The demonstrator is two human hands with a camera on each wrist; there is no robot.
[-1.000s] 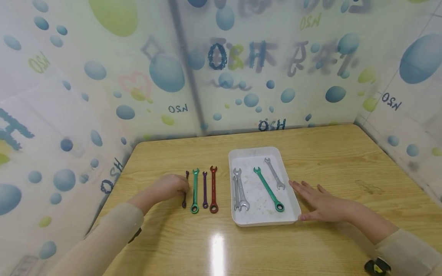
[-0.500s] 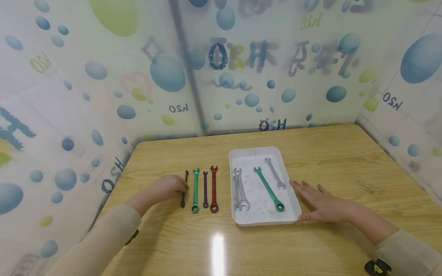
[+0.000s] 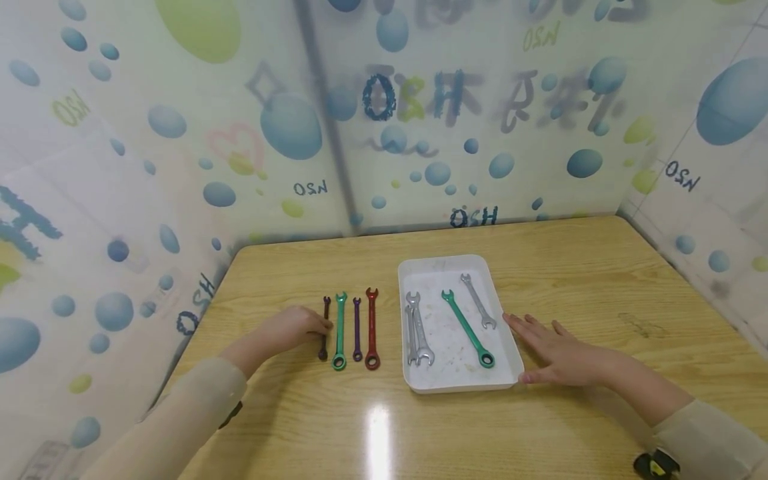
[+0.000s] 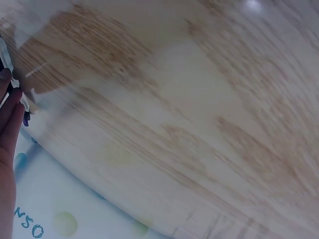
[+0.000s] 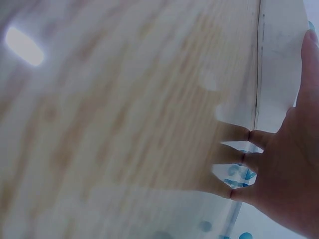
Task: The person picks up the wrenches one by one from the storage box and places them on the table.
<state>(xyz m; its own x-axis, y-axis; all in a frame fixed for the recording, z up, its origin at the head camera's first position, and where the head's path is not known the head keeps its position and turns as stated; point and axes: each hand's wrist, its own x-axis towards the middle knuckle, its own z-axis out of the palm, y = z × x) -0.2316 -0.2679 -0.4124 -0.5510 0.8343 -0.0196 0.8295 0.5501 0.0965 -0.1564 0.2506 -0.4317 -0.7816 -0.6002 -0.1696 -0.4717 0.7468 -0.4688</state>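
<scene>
In the head view my left hand (image 3: 291,329) pinches a small dark wrench (image 3: 325,343) at its middle, at the left end of a row on the table. Right beside it lies a green wrench (image 3: 340,333), followed by a thin purple wrench (image 3: 357,331) and a red wrench (image 3: 372,330). Only part of the left hand (image 4: 7,134) shows in the left wrist view. My right hand (image 3: 561,355) has its fingers spread, fingertips at the right side of a white tray (image 3: 444,384). The right wrist view shows that hand (image 5: 286,164) along the tray wall (image 5: 283,64).
Inside the tray lie another green wrench (image 3: 467,328), a silver wrench (image 3: 478,302) at the right and two silver wrenches (image 3: 420,330) side by side at the left. The wooden table (image 3: 576,267) meets a patterned wall covering (image 3: 516,193) at its back and sides.
The small dark wrench has shifted slightly and now stands straighter, closer to the green wrench, with the left hand moving a little right. The right hand has stayed at the tray.
</scene>
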